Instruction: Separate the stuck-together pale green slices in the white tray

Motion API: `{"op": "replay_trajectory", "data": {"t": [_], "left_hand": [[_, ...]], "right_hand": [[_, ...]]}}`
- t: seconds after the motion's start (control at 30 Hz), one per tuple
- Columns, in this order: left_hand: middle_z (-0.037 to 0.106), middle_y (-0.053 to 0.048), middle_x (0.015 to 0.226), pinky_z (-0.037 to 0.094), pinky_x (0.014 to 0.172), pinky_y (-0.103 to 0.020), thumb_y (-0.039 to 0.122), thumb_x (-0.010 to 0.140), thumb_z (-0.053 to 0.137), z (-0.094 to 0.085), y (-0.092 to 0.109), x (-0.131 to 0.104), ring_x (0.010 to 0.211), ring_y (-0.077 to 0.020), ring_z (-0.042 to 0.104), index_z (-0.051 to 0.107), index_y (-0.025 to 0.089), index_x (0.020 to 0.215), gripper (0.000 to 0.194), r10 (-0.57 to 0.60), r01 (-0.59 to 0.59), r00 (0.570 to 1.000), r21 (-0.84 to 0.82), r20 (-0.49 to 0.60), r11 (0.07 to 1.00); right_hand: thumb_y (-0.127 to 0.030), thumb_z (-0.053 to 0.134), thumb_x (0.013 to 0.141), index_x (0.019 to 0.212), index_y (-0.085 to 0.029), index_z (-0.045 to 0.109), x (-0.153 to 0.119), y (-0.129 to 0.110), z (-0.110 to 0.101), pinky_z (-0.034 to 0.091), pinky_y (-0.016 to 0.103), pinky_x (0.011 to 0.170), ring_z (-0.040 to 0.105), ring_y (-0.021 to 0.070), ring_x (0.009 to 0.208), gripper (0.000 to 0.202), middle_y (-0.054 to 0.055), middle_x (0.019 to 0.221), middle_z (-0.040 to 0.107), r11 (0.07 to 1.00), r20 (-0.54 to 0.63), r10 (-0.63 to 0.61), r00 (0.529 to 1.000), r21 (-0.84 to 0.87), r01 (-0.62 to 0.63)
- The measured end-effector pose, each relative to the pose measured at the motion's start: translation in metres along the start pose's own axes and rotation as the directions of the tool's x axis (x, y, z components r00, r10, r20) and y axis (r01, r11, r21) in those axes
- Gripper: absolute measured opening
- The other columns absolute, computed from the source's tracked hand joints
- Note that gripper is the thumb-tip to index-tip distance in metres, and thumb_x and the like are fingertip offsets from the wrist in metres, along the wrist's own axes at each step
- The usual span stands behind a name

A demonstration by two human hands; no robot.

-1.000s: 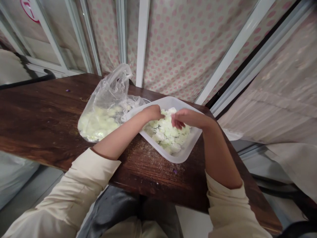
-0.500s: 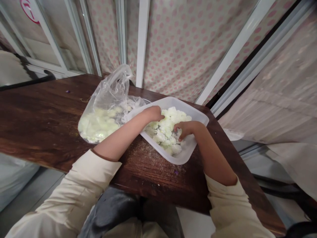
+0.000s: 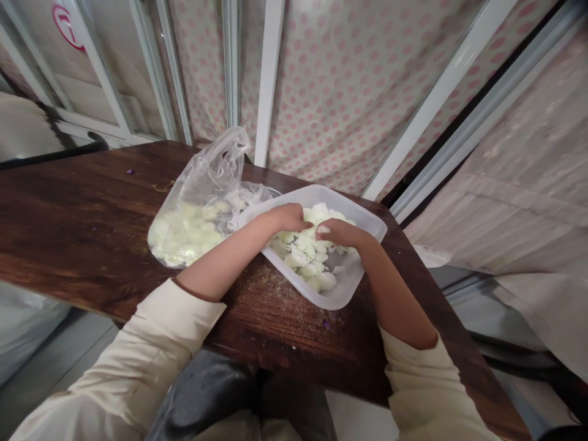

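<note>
A translucent white plastic tray (image 3: pixel 370 223) sits tilted to my view on the table, with a loose heap of pale green-white, flower-like pieces (image 3: pixel 305 254) in it. My left hand (image 3: pixel 290 217) reaches over the tray's left rim, its fingers bent down at the heap's upper part. Just right of it, my right hand (image 3: pixel 340 233) is curled above the same pieces, thumb and fingers drawn together. The fingertips of both hands nearly meet, and what they hold, if anything, is hidden. Beside the tray stands a clear plastic bag (image 3: pixel 193 226) with more pale pieces inside.
The dark wooden table (image 3: pixel 82 214) carries scattered glittery grains in front of the tray. Its right edge runs close to my right forearm. Behind it hangs a pink-dotted curtain (image 3: pixel 331 92) with white metal frames. Another bag (image 3: pixel 27 324) lies at the lower left.
My right hand has shifted left and a little up, closer to my left hand, and its fingers have drawn together. My left fingers reach slightly further right. Some pieces in the tray lie differently.
</note>
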State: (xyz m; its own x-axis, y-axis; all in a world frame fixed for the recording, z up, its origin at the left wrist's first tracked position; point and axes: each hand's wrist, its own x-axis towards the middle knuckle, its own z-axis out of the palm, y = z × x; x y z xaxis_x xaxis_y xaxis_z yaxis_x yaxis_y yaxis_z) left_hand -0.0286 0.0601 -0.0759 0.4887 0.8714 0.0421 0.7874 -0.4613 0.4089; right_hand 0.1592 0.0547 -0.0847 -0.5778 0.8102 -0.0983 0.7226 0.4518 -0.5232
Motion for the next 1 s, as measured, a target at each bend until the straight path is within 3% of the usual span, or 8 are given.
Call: {"op": "replay_trajectory", "data": {"t": [0.13, 0.2, 0.37, 0.57, 0.63, 0.7, 0.83, 1.0], "left_hand": [[0.061, -0.002, 0.07, 0.032, 0.057, -0.023, 0.043, 0.071, 0.048, 0.0, 0.007, -0.003, 0.061, -0.0115, 0.049, 0.064, 0.017, 0.08, 0.031, 0.287, -0.3, 0.949, -0.093, -0.134, 0.949], [0.061, -0.002, 0.075, 0.032, 0.058, -0.022, 0.043, 0.072, 0.048, -0.001, 0.01, -0.005, 0.064, -0.0112, 0.049, 0.062, 0.018, 0.082, 0.03, 0.344, -0.369, 0.915, -0.094, -0.211, 0.925], [0.06, -0.002, 0.073, 0.032, 0.059, -0.022, 0.043, 0.073, 0.048, -0.005, 0.013, -0.006, 0.064, -0.0115, 0.05, 0.06, 0.018, 0.082, 0.029, 0.346, -0.365, 0.894, -0.015, -0.285, 0.931], [0.06, -0.001, 0.078, 0.032, 0.059, -0.023, 0.055, 0.063, 0.057, -0.007, 0.014, -0.007, 0.067, -0.0136, 0.052, 0.055, 0.021, 0.101, 0.051, 0.329, -0.331, 0.893, 0.049, -0.306, 0.943], [0.06, -0.001, 0.078, 0.031, 0.059, -0.023, 0.055, 0.062, 0.058, -0.007, 0.013, -0.006, 0.067, -0.014, 0.052, 0.054, 0.022, 0.103, 0.053, 0.299, -0.294, 0.899, 0.065, -0.321, 0.954], [0.06, -0.001, 0.078, 0.031, 0.058, -0.023, 0.053, 0.065, 0.057, -0.007, 0.011, -0.005, 0.068, -0.0144, 0.053, 0.055, 0.022, 0.101, 0.048, 0.265, -0.261, 0.905, 0.056, -0.333, 0.964], [0.061, -0.002, 0.078, 0.031, 0.058, -0.023, 0.046, 0.07, 0.055, -0.008, 0.009, -0.004, 0.071, -0.015, 0.054, 0.059, 0.023, 0.095, 0.034, 0.244, -0.24, 0.911, 0.051, -0.334, 0.969], [0.062, -0.002, 0.077, 0.031, 0.058, -0.024, 0.04, 0.075, 0.048, -0.007, 0.01, -0.005, 0.07, -0.0154, 0.054, 0.061, 0.022, 0.088, 0.026, 0.225, -0.218, 0.909, 0.06, -0.351, 0.974]], "right_hand": [[-0.029, 0.044, 0.072, 0.066, -0.017, 0.05, 0.002, -0.009, 0.0, 0.035, 0.027, 0.058, 0.043, 0.0123, 0.058, 0.014, 0.0, 0.062, 0.049, 0.992, -0.209, -0.119, 0.971, -0.069, 0.107], [-0.027, 0.045, 0.07, 0.067, -0.017, 0.05, 0.003, -0.013, 0.001, 0.036, 0.027, 0.06, 0.046, 0.0136, 0.063, 0.012, 0.0, 0.065, 0.051, 0.993, -0.239, -0.117, 0.964, -0.025, 0.115], [-0.024, 0.05, 0.067, 0.083, -0.018, 0.05, 0.005, -0.018, 0.003, 0.039, 0.03, 0.074, 0.05, 0.017, 0.081, 0.018, 0.002, 0.084, 0.055, 0.975, -0.384, -0.151, 0.911, 0.096, 0.202], [-0.04, 0.056, 0.067, 0.107, -0.023, 0.037, 0.008, -0.015, 0.002, 0.043, 0.032, 0.072, 0.049, 0.017, 0.085, 0.046, 0.004, 0.102, 0.048, 0.951, -0.61, 0.101, 0.786, 0.291, 0.103], [-0.045, 0.055, 0.068, 0.107, -0.025, 0.035, 0.008, -0.017, 0.003, 0.044, 0.031, 0.065, 0.052, 0.0155, 0.078, 0.049, 0.003, 0.098, 0.049, 0.907, -0.562, 0.184, 0.807, 0.413, 0.081], [-0.048, 0.052, 0.071, 0.108, -0.027, 0.031, 0.006, -0.022, 0.003, 0.045, 0.03, 0.059, 0.053, 0.0131, 0.065, 0.048, 0.002, 0.092, 0.051, 0.819, -0.456, 0.223, 0.862, 0.567, 0.088], [-0.047, 0.048, 0.075, 0.099, -0.027, 0.034, 0.001, -0.031, 0.002, 0.048, 0.033, 0.061, 0.058, 0.0129, 0.06, 0.035, 0.002, 0.091, 0.054, 0.676, -0.315, 0.133, 0.94, 0.722, 0.146], [-0.046, 0.048, 0.075, 0.092, -0.025, 0.039, -0.002, -0.035, 0.0, 0.048, 0.034, 0.065, 0.06, 0.0152, 0.065, 0.028, 0.0, 0.077, 0.056, 0.614, -0.241, 0.093, 0.966, 0.778, 0.135]]}}
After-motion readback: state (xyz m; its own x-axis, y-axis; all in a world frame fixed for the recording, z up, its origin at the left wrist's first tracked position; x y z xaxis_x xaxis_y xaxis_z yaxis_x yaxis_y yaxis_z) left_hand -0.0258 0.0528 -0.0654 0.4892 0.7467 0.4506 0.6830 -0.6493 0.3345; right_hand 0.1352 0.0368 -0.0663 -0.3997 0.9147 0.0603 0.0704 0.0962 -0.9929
